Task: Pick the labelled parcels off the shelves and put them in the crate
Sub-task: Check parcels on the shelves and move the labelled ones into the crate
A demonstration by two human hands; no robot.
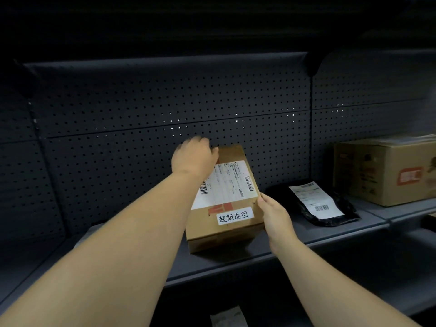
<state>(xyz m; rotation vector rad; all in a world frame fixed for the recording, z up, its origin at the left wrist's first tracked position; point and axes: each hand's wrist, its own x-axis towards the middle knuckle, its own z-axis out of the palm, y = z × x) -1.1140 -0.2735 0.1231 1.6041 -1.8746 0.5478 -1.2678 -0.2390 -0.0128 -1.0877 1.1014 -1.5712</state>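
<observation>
dim, dark at the top and corners; wide-angle bending at the edges; right carton (389, 171) perhaps motion-blurred.

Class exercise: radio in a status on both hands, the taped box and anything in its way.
Left hand grips the box's far top corner; right hand holds its right edge. Cardboard box tilted on the shelf. Black mailer bag lies apart, right.

Both your bare forearms reach forward. Your left hand (194, 156) curls knuckles-up over the far top edge of the brown cardboard parcel (226, 204); your right hand (274, 214) grips its near right corner.
</observation>
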